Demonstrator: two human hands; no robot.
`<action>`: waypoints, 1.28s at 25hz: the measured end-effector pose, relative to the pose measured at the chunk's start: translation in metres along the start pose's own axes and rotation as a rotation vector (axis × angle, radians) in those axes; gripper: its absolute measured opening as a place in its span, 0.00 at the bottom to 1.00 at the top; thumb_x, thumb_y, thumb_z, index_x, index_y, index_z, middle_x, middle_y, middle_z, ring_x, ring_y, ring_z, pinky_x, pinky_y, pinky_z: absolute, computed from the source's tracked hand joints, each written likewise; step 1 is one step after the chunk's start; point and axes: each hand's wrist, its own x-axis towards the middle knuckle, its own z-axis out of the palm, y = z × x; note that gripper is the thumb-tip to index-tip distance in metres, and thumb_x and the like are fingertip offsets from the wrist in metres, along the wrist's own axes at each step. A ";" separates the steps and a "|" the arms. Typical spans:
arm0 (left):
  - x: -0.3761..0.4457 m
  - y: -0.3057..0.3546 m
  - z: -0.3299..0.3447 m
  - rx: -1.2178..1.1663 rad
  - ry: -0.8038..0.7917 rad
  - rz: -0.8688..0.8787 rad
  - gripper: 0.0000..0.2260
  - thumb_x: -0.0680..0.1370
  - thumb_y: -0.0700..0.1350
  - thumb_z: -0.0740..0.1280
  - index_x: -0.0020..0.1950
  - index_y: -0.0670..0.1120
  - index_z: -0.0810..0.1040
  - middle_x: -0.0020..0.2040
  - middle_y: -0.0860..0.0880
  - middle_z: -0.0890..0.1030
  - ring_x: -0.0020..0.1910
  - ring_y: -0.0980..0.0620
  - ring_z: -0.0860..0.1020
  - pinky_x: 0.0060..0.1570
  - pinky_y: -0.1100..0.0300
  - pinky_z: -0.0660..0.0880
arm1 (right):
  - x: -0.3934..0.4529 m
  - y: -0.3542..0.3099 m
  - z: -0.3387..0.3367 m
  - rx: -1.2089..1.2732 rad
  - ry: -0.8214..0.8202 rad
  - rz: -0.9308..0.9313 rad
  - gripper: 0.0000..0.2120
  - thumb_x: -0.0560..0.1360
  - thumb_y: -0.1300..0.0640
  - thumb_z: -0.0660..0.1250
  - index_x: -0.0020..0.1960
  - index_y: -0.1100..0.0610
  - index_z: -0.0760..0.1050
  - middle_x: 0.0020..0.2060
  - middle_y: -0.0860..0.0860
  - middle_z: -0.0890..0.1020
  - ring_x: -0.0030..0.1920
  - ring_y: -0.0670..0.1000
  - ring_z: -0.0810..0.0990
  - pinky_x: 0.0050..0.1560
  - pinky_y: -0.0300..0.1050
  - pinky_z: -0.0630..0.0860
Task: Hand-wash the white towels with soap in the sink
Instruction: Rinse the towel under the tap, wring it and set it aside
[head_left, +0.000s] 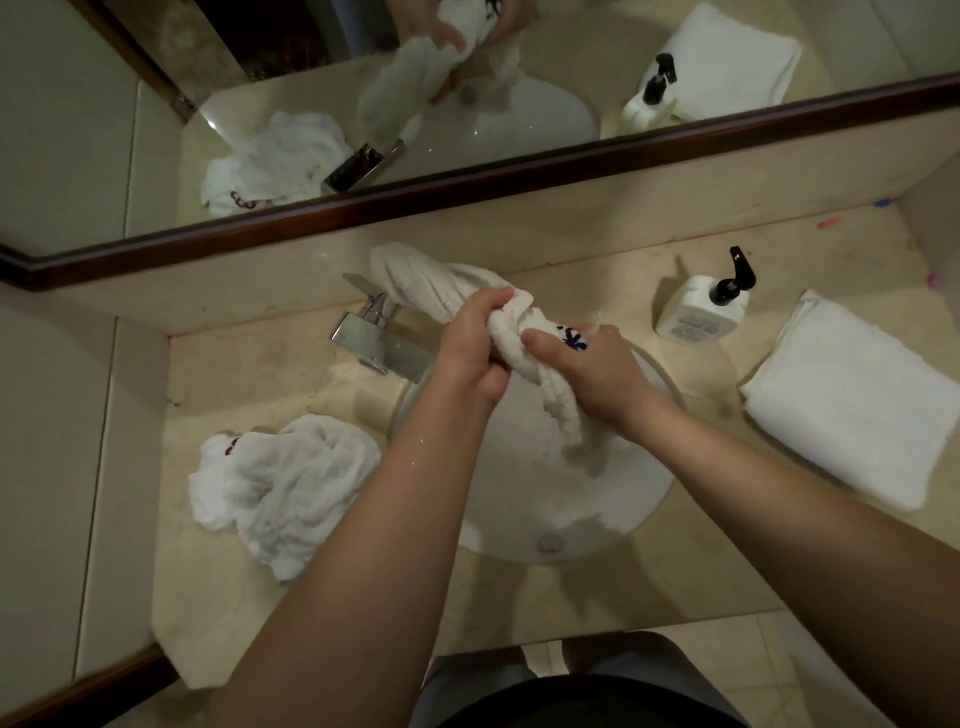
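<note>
From the head camera, both hands are over the round white ceramic sink (524, 519) set into the beige marble tabletop (249, 597). The left hand (470, 345) has its fingers curled round the upper part of a twisted, wet white towel with a dark blue embroidered mark (519, 332), and the right hand (587, 371) grips the same towel just beside it, thumb pressed across the roll. The two hands are close together, nearly touching. One end of the towel rises behind the left hand toward the wall; the other end hangs down from the right hand into the basin, which holds pale, cloudy water.

A square chrome faucet (376, 343) stands at the sink's rear left edge. On the tabletop left of the sink lies a crumpled white towel with a small red mark (280, 488). To the right of the sink stands a white pump bottle with a black dispenser head (701, 306), and beyond it a neatly folded white towel (857, 400). A dark-wood-framed mirror (467, 104) along the back wall reflects the hands, the towels and the bottle.
</note>
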 end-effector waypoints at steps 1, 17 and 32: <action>0.003 -0.003 0.000 0.018 0.045 -0.020 0.05 0.75 0.40 0.68 0.46 0.39 0.78 0.36 0.44 0.80 0.34 0.49 0.80 0.37 0.57 0.79 | 0.001 0.004 0.001 -0.021 0.024 -0.012 0.29 0.68 0.37 0.68 0.35 0.66 0.74 0.27 0.52 0.75 0.28 0.45 0.72 0.31 0.39 0.67; -0.010 -0.001 -0.047 -0.052 -0.524 0.143 0.30 0.65 0.59 0.79 0.59 0.42 0.78 0.52 0.43 0.81 0.56 0.44 0.79 0.62 0.48 0.75 | 0.005 -0.009 -0.009 0.407 -0.394 0.476 0.21 0.63 0.45 0.72 0.50 0.57 0.77 0.34 0.54 0.79 0.32 0.49 0.76 0.30 0.40 0.73; -0.016 -0.012 -0.002 -0.112 0.075 -0.077 0.12 0.78 0.42 0.67 0.35 0.44 0.71 0.27 0.49 0.72 0.27 0.51 0.73 0.33 0.58 0.74 | -0.009 0.018 0.029 -0.314 0.057 -0.007 0.31 0.66 0.27 0.45 0.34 0.51 0.72 0.32 0.48 0.77 0.35 0.48 0.75 0.36 0.39 0.65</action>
